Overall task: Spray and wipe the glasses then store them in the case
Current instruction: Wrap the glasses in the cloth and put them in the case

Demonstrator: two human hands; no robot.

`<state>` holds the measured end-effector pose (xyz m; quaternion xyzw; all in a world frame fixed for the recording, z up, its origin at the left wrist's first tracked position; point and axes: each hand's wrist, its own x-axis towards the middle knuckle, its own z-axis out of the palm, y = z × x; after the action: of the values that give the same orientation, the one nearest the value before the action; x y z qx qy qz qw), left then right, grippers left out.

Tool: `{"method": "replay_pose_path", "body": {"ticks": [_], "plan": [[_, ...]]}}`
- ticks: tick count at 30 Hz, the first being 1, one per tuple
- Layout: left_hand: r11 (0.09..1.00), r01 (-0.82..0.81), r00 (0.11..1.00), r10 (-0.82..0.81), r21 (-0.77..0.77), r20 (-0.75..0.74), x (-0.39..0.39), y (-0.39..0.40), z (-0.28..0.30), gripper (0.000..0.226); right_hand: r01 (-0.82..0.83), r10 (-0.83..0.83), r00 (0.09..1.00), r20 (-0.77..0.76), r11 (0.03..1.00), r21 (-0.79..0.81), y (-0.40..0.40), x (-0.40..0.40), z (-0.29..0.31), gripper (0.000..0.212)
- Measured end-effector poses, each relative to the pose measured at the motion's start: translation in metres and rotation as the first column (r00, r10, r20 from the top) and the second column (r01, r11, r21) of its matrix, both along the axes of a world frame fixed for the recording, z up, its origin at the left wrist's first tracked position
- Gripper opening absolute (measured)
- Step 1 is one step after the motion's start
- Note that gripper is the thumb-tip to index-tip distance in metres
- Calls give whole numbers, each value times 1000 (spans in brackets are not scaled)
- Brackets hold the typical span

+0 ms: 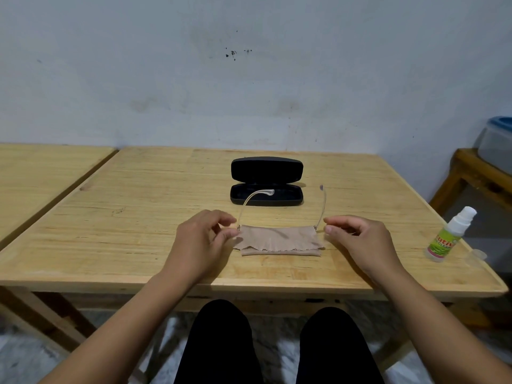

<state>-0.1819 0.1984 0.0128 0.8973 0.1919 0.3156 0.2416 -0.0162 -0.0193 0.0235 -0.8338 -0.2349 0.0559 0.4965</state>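
case (266,180) at 12 o'clock: open, one clear temple tip over its tray | glasses (322,202): lenses hidden behind cloth (278,240), centre surface (138,217) | left hand (203,239), right hand (360,239): each pinching a hinge corner | spray bottle (446,235): 3 o'clock

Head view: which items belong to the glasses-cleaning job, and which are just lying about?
Job: glasses, tan cloth draped over them, open black case, spray bottle, clear cap.
Lying about: side table, blue-lidded container on the shelf.

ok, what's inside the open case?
The black glasses case shows only dark lining in its tray. A clear temple tip of the glasses crosses in front of it, hiding a small part; the glasses aren't stored yet.
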Motion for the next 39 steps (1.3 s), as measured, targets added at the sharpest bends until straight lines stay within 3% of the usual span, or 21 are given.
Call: {"method": "replay_pose_path", "body": {"ticks": [4, 9, 16, 19, 24, 28, 32, 39], "plan": [[992, -35, 999, 38, -122, 27, 8, -5, 6, 26, -51, 51, 999, 10, 998, 26, 9, 3, 1, 14], [977, -9, 999, 18, -215, 43, 15, -6, 7, 17, -131, 131, 991, 29, 991, -5, 17, 6, 3, 12], [948, 96, 990, -59, -304, 126, 20, -4, 4, 20, -231, 241, 969, 59, 962, -143, 26, 10, 1, 11], [964, 146, 985, -121, -221, 122, 23, -1, 5, 31, -243, 255, 965, 58, 957, -158, 27, 11, -1, 11], [970, 229, 971, -223, 79, -85, 31, -6, 1, 29, -245, 244, 970, -18, 963, -115, 26, 13, -1, 14], [977, 206, 974, -200, 57, -103, 33, -6, 5, 22, -189, 187, 981, -55, 981, -35, 21, 14, 3, 13], [993, 87, 993, -93, -76, -68, 27, -5, 7, 19, -166, 167, 985, -44, 986, 22, 18, 11, 9, 11], [985, 32, 994, -49, -171, -98, 28, -10, 3, 17, -219, 239, 969, 66, 951, -219, 28, 1, 15, 25]]}}
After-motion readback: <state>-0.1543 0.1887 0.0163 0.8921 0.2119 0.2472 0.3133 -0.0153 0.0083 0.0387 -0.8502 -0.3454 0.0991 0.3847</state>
